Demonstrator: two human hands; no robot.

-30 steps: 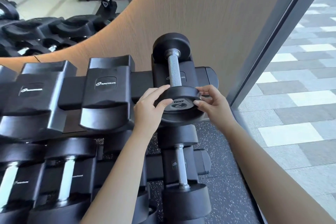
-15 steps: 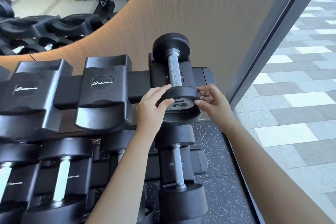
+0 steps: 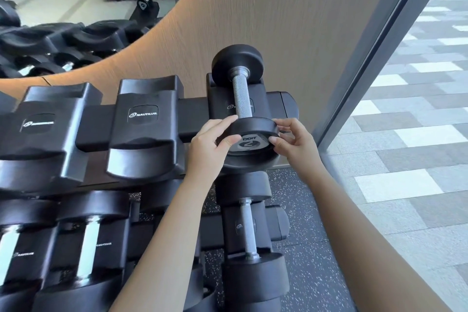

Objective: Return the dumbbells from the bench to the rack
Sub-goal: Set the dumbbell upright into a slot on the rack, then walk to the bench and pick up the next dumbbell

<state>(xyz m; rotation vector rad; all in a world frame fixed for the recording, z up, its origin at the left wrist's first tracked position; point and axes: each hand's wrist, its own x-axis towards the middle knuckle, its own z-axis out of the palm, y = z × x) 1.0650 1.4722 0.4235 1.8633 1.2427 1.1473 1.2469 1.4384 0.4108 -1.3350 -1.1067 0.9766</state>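
Head view, looking down at a black Nautilus dumbbell rack (image 3: 141,119). A small black dumbbell (image 3: 242,99) with a knurled metal handle lies lengthwise in the rightmost cradle of the top tier, its far head close to a wood-panelled wall (image 3: 291,20).

The left hand (image 3: 207,145) and right hand (image 3: 297,145) grip the near head from either side. On each, the fingers curl over the rim and the thumb presses the end face, which is marked 2.

This looks like the seating step. The next move likely calls for checking the weight sits steady in the cradle, then letting go with both hands. The bench is out of view.

Two cradles to the left stand vacant, and a larger dumbbell (image 3: 249,233) rests on the tier below.
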